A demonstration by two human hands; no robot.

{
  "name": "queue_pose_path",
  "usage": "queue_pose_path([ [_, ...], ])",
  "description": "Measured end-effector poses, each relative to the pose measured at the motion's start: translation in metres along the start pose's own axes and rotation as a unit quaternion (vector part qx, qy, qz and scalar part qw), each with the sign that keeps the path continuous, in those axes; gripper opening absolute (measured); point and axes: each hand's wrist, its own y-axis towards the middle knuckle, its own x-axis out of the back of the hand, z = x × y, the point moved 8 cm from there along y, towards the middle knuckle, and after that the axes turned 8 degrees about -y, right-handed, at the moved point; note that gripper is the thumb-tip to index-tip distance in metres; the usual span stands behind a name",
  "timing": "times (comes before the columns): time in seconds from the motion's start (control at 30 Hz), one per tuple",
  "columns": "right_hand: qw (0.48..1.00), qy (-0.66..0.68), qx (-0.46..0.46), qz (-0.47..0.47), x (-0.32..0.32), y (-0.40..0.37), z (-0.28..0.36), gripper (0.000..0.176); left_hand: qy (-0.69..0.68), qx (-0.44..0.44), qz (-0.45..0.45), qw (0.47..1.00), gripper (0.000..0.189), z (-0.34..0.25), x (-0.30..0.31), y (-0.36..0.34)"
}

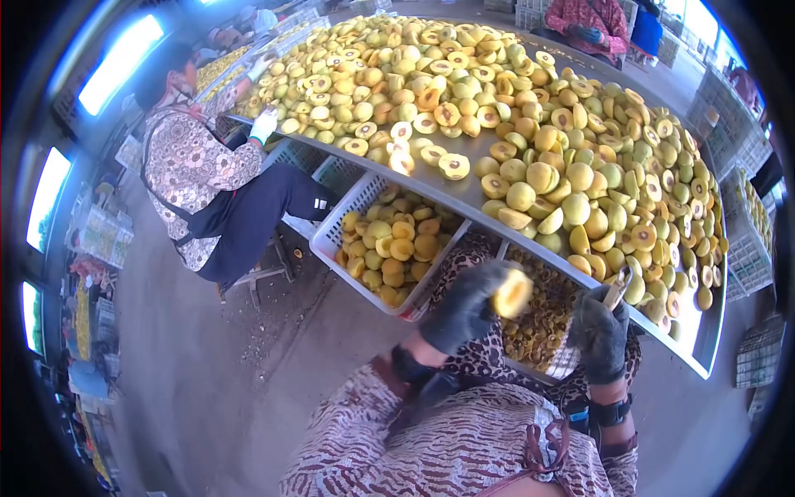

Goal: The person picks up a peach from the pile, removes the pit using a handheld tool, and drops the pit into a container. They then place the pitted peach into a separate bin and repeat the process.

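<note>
My left hand (468, 308), in a dark glove and smeared by motion, grips a yellow peach half (513, 294) with its cut face showing. To its right, my right hand (601, 333), gloved too, is closed around a short tool with a metal end (618, 287) at the table's edge. Below and between both hands stands a bin of pits and scraps (538, 331). Many halved peaches (571, 174), several with brown pits inside, are heaped on the metal table (460, 186) just beyond my hands.
A white crate of peach halves (335, 236) stands on the floor left of my knees. Further left, a person in a flowered top (199, 157) sits at the same table. Another person (588, 29) is at the far side. Stacked crates (729, 116) stand at right.
</note>
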Motion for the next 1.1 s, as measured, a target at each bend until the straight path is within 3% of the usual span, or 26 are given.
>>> queue_pose_path([
  [0.07,0.995,-0.097,-0.013,0.035,0.016,0.003,-0.019,0.005,0.119,-0.119,-0.156,0.973,0.028,-0.043,0.075,-0.007],
  [0.1,0.994,-0.104,-0.021,0.038,0.025,0.002,-0.031,0.005,0.238,-0.184,-0.263,0.917,0.024,-0.067,0.121,-0.022],
  [0.13,0.988,-0.147,-0.041,0.032,0.035,0.001,-0.048,0.004,0.242,-0.207,-0.345,0.883,0.019,-0.076,0.173,-0.038],
  [0.23,0.962,-0.256,-0.085,0.039,0.050,-0.003,-0.077,0.008,0.281,-0.225,-0.437,0.825,0.020,-0.096,0.255,-0.080],
  [0.3,0.937,-0.340,-0.062,0.043,0.053,-0.007,-0.094,0.011,0.441,-0.237,-0.467,0.729,0.025,-0.100,0.283,-0.094],
  [0.37,0.930,-0.357,-0.071,0.049,0.040,-0.009,-0.096,0.012,0.599,-0.256,-0.399,0.645,0.030,-0.097,0.264,-0.082],
  [0.4,0.919,-0.380,-0.089,0.058,0.037,-0.008,-0.102,0.013,0.649,-0.125,-0.338,0.670,0.034,-0.075,0.277,-0.067],
  [0.43,0.907,-0.403,-0.102,0.068,0.035,-0.005,-0.106,0.013,0.648,-0.123,-0.345,0.668,0.034,-0.066,0.276,-0.068],
  [0.47,0.894,-0.436,-0.058,0.089,0.038,0.001,-0.111,0.013,0.701,0.089,-0.247,0.663,0.037,-0.023,0.284,-0.058],
  [0.5,0.893,-0.437,-0.051,0.095,0.034,0.006,-0.109,0.013,0.714,0.294,-0.133,0.621,0.040,0.013,0.293,-0.062],
  [0.53,0.873,-0.476,-0.027,0.104,0.028,0.010,-0.105,0.013,0.715,0.288,-0.138,0.621,0.040,0.008,0.302,-0.063],
  [0.6,0.854,-0.509,-0.001,0.107,0.017,0.016,-0.100,0.014,0.683,0.138,-0.087,0.712,0.055,-0.006,0.304,-0.056],
  [0.63,0.851,-0.512,0.005,0.112,0.009,0.017,-0.101,0.014,0.681,0.134,-0.093,0.714,0.055,-0.020,0.296,-0.049],
  [0.7,0.826,-0.552,0.065,0.097,-0.001,0.021,-0.089,0.013,0.789,-0.021,-0.284,0.544,0.070,-0.079,0.279,-0.047],
  [0.73,0.804,-0.579,0.048,0.127,0.004,0.025,-0.097,0.013,0.783,-0.025,-0.292,0.549,0.077,-0.080,0.288,-0.036],
  [0.77,0.820,-0.554,0.052,0.134,0.003,0.023,-0.103,0.015,0.778,-0.028,-0.300,0.552,0.084,-0.082,0.297,-0.022],
  [0.83,0.810,-0.567,0.045,0.145,-0.014,0.022,-0.100,0.013,0.758,0.036,-0.259,0.598,0.082,-0.065,0.306,0.013],
  [0.9,0.799,-0.576,0.043,0.168,-0.029,0.020,-0.093,0.013,0.796,0.108,-0.257,0.537,0.074,-0.060,0.323,0.036],
  [0.97,0.796,-0.579,0.053,0.171,-0.030,0.025,-0.087,0.013,0.813,0.152,-0.287,0.483,0.068,-0.065,0.378,0.051],
  [1.0,0.784,-0.594,0.073,0.167,-0.028,0.024,-0.081,0.013,0.779,0.169,-0.310,0.519,0.065,-0.072,0.387,0.051],
  [1.03,0.771,-0.609,0.089,0.162,-0.025,0.021,-0.074,0.013,0.803,0.183,-0.295,0.484,0.060,-0.075,0.381,0.053],
  [1.1,0.769,-0.615,0.102,0.142,-0.019,0.017,-0.059,0.014,0.756,0.114,-0.392,0.511,0.057,-0.061,0.425,0.043],
])
